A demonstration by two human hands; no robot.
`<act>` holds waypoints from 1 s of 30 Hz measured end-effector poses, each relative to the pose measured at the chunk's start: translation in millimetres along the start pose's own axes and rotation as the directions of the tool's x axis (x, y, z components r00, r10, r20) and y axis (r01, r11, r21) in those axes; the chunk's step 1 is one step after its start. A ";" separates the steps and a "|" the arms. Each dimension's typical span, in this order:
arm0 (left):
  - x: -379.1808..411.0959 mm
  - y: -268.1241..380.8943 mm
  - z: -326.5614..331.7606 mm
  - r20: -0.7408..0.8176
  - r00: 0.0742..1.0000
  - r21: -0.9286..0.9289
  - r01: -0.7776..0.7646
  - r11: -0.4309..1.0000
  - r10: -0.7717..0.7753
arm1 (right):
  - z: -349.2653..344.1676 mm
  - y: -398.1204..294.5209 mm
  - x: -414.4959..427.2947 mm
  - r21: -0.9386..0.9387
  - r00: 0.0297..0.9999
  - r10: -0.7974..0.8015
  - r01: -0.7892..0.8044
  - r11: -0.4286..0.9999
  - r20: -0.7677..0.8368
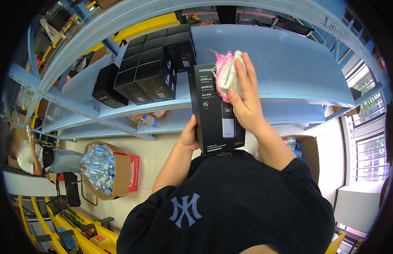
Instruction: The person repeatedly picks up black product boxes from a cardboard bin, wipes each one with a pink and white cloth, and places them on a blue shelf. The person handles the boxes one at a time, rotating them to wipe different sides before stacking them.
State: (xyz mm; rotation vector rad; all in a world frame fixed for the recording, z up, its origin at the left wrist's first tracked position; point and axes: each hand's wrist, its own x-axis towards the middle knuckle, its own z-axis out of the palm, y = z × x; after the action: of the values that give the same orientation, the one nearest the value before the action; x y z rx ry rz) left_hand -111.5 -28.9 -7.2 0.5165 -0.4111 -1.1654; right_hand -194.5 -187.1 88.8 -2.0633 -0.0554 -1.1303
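A black UGREEN power bank box (pixel 212 127) stands upright before my chest, its printed front turned to me. My left hand (pixel 189 135) grips its lower left edge, the fingers hidden behind it. With my right hand (pixel 247 95) I press a folded pink and white cloth (pixel 226 76) to the upper right part of the box front. Beyond the box, several black boxes (pixel 152 65) are packed together on the blue metal shelf (pixel 279 63). A smaller pair of black boxes (pixel 110 85) sits to their left, near the shelf's front edge.
Bottles (pixel 150 120) lie on the lower shelf. On the floor at left is a cardboard box (pixel 122 174) of plastic bottles; another carton (pixel 310 155) with bottles stands at right. A person (pixel 34 155) is at far left, near a chair (pixel 71 190). Yellow racks (pixel 82 239) are at lower left.
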 end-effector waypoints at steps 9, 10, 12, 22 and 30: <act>19.5 8.7 9.1 -0.010 0.962 0.067 -0.272 0.960 0.273 | 8.1 -22.7 -66.0 0.575 0.919 0.294 -0.393 0.717 0.261; 22.0 8.3 11.9 -0.019 0.956 0.107 -0.288 0.952 0.291 | 6.0 -23.7 -69.8 0.578 0.913 0.304 -0.408 0.707 0.272; 24.1 6.4 26.7 0.009 0.967 0.058 -0.254 0.965 0.254 | 5.1 -20.4 -74.2 0.622 0.903 0.342 -0.427 0.657 0.259; 39.6 -8.3 28.5 -0.174 0.936 0.493 -0.186 0.850 0.306 | -17.3 12.8 -80.3 0.593 0.909 0.414 -0.356 0.722 0.042; 36.4 -9.9 32.9 -0.153 0.951 0.504 -0.158 0.849 0.268 | -27.8 13.4 -74.1 0.214 0.973 0.217 -0.228 0.950 0.073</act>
State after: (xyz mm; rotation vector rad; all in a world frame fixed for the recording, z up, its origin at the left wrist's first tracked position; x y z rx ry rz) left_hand -124.8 -71.5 15.3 1.0050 -0.5613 -0.7689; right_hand -253.8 -191.6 35.0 -1.8469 0.0267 -0.8931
